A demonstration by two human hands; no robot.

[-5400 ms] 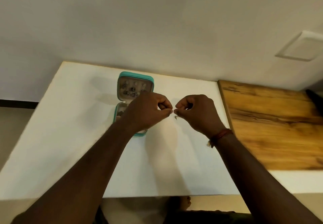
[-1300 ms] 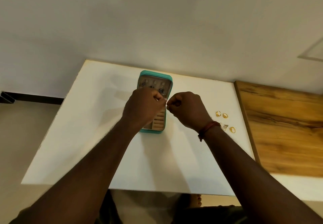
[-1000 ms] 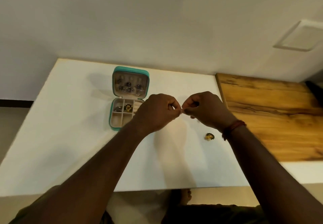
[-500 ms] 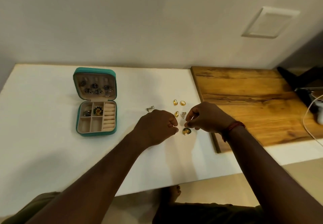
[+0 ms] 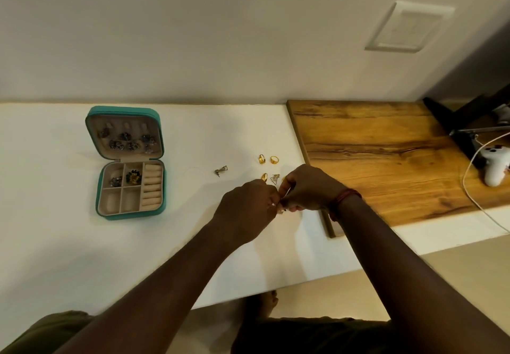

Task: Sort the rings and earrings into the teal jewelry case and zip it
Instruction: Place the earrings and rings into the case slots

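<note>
The teal jewelry case (image 5: 129,215) lies open at the left of the white table, with several dark earrings on its lid panel and a yellow flower earring (image 5: 134,177) in one compartment. Loose on the table are two gold rings (image 5: 267,159), a third gold ring (image 5: 264,176), a triangle earring (image 5: 275,178) and a silver earring (image 5: 221,171). My left hand (image 5: 248,210) and my right hand (image 5: 309,188) meet fingertip to fingertip over the table, both pinching a small earring (image 5: 281,210) that they mostly hide.
A wooden board (image 5: 386,154) adjoins the white table (image 5: 55,243) on the right. A white game controller (image 5: 496,167) with a cable and a dark stand sit at the far right. A wall plate (image 5: 408,26) is on the wall.
The view swung right, putting the case at the left. My hands dropped onto the flower earring that lay loose on the table and now pinch a small piece together.
</note>
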